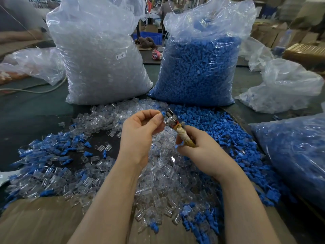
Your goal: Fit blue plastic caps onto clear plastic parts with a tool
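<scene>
My right hand (197,147) grips the cloth-wrapped handle of a small metal tool (171,118), its steel head pointing up and left. My left hand (140,127) pinches a blue plastic cap (163,113) between thumb and fingertips and holds it against the tool's head. A clear part may be in the same pinch, but I cannot make it out. Below the hands lies a pile of loose clear plastic parts (158,173). To the right of it spreads a heap of loose blue caps (219,127). At the left lie assembled pieces, clear with blue (52,164).
Two big plastic bags stand behind the piles: one of clear parts (100,55), one of blue caps (202,64). Another bag of blue pieces (299,155) lies at the right. Crumpled plastic bags (284,88) sit further back. Cardboard (35,222) covers the near table edge.
</scene>
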`<state>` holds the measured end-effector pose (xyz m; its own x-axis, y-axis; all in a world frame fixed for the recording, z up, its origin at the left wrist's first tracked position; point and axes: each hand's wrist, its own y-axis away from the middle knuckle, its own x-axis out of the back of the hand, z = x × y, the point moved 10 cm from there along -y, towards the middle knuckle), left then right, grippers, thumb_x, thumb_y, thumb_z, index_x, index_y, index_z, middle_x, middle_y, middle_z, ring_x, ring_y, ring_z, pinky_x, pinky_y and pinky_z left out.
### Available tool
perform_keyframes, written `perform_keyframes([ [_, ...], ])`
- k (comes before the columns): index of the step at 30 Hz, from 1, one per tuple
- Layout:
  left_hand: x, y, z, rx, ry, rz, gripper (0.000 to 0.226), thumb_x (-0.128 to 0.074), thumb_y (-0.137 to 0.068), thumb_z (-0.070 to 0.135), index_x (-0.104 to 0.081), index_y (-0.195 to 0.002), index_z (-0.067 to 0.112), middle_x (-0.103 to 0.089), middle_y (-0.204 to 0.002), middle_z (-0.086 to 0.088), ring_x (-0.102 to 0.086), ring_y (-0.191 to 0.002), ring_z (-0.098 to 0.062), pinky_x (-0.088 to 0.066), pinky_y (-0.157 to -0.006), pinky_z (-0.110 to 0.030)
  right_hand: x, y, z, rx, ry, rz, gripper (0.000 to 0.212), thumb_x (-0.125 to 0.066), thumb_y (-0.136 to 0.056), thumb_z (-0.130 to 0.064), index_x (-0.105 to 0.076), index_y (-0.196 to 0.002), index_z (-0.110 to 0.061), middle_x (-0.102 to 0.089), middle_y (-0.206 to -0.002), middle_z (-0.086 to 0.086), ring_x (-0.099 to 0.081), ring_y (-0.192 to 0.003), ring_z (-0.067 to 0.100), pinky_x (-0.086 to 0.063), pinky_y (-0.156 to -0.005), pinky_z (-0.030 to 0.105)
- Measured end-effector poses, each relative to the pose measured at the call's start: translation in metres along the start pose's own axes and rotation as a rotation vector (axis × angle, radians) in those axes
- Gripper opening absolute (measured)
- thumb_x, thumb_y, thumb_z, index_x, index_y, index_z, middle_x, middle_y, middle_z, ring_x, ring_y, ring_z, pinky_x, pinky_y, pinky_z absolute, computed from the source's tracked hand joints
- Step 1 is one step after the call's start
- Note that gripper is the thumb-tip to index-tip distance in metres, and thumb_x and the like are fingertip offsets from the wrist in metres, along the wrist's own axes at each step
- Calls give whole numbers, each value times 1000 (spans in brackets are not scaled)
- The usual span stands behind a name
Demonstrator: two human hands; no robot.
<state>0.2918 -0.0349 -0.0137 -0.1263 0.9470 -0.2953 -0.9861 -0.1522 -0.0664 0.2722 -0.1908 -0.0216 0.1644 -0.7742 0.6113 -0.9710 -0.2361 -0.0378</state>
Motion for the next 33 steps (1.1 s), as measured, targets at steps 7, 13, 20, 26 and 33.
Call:
perform_keyframes([
  [7, 1, -1, -2, 12, 23, -11, 7, -66, -88, 1, -69, -87, 8, -70, -80, -4, -66, -70, -10, -55, -68, -18, -1, 0, 1, -12, 18, -10, 9, -61, -86, -14, -53, -89, -18, -50, -69, -2, -43, -59, 15, -37, -58, 33],
  [13, 3, -1, 0, 2, 30, -3, 8, -66, -88, 1, -69, -86, 8, -70, -79, -2, -66, -72, -11, -55, -69, -18, -1, 0, -3, 0, 37, 35, 10, -54, -84, -10, -53, -81, -19, -49, -62, -3, -41, -54, 14, -35, -54, 32],
  [20, 3, -1, -1, 23, 44, 1, 7, -64, -90, 0, -68, -89, 6, -68, -84, -7, -64, -78, -18, -58, -72, -21, -9, -1, -4, -24, -22, -11, 10, -57, -85, -12, -49, -88, -17, -46, -68, -3, -40, -59, 17, -34, -57, 34],
  [26, -1, 0, -1, 31, 22, -42, 8, -62, -90, 0, -66, -88, 6, -67, -80, -5, -63, -69, -11, -57, -74, -24, -8, -1, -4, -35, -31, -13, 13, -58, -85, -12, -47, -92, -16, -46, -72, 1, -40, -61, 19, -35, -57, 36],
  [33, -4, 1, -3, 45, 36, -74, 6, -63, -90, 2, -67, -89, 7, -69, -81, -5, -63, -74, -14, -57, -78, -27, -10, 0, -4, -44, -24, -60, 16, -57, -85, -12, -49, -96, -21, -50, -75, 2, -45, -66, 19, -39, -61, 37],
])
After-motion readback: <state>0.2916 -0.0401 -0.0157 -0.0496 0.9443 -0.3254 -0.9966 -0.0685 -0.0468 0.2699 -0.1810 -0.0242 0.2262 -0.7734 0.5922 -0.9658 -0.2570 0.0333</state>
